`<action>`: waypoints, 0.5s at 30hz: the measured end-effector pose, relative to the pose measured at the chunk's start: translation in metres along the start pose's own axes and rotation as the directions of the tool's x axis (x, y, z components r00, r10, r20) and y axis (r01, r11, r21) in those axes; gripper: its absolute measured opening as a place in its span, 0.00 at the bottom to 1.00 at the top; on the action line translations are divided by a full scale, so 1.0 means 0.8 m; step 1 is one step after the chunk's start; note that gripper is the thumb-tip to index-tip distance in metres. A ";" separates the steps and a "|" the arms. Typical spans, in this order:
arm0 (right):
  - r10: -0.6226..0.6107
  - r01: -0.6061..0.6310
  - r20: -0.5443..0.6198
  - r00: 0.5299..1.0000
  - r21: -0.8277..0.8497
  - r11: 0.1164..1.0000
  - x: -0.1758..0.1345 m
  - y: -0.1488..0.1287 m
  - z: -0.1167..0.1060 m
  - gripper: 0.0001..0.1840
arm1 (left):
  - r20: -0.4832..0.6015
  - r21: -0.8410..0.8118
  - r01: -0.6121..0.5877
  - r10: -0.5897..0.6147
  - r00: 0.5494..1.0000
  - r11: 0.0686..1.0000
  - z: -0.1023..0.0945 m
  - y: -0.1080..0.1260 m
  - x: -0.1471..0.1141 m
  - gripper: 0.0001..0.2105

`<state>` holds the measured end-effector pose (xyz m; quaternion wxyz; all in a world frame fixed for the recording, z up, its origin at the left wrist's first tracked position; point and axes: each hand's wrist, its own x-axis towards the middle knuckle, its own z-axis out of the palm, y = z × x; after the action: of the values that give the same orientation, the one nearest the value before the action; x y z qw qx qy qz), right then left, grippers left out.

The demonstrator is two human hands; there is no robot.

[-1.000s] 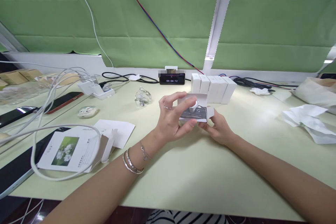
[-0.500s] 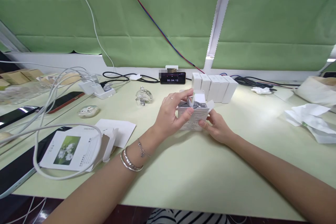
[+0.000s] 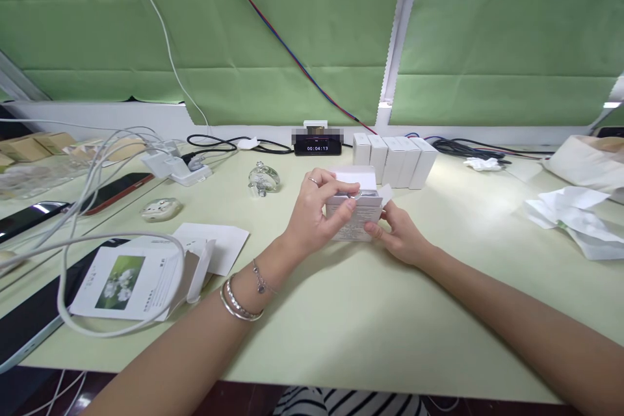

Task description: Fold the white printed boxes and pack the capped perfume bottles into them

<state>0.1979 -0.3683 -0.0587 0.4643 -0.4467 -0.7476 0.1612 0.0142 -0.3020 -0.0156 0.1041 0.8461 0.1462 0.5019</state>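
A small white printed carton (image 3: 358, 221) with its top flaps up is held just above or on the table in front of me. My right hand (image 3: 397, 234) grips its right side, thumb on the front face. Over the carton's opening, my left hand (image 3: 316, 211) pinches a shiny silver-topped item (image 3: 357, 195), most of it hidden inside. To the left of that hand, a clear glass perfume bottle (image 3: 264, 178) lies on the table, with small silver pieces (image 3: 258, 191) at its base.
Several closed white boxes (image 3: 394, 159) stand behind the carton, beside a phone (image 3: 318, 145) showing a timer. Opened packaging (image 3: 127, 279), white cables (image 3: 63, 273) and phones (image 3: 117, 192) crowd the left. Crumpled paper (image 3: 570, 214) lies at right.
The shiny-topped item has sunk deeper into the carton under my left fingers. My right hand still holds the carton's side. The view has shifted slightly.
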 end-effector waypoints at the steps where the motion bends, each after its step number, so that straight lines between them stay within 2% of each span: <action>1: -0.003 0.003 0.002 1.000 -0.005 1.000 0.000 0.000 0.000 0.20 | 0.012 -0.014 0.024 -0.024 1.000 1.000 -0.001 -0.001 0.000 0.09; 5: -0.004 0.004 0.006 1.000 -0.033 0.999 0.001 0.000 0.000 0.20 | 0.026 -0.038 0.103 -0.102 0.994 0.994 0.002 -0.006 -0.003 0.13; 11: 0.009 -0.009 -0.010 1.000 -0.026 1.000 0.002 0.001 0.001 0.21 | -0.051 -0.019 0.131 -0.132 0.990 0.991 0.013 -0.007 -0.013 0.13; 15: 0.036 -0.037 -0.059 0.998 -0.007 0.999 0.000 0.003 0.004 0.20 | -0.087 -0.118 0.158 -0.168 0.982 0.980 0.017 -0.010 -0.019 0.15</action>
<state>0.1967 -0.3662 -0.0617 0.4814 -0.4668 -0.7258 0.1534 0.0179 -0.3006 -0.0367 0.1843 0.7990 0.1920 0.5392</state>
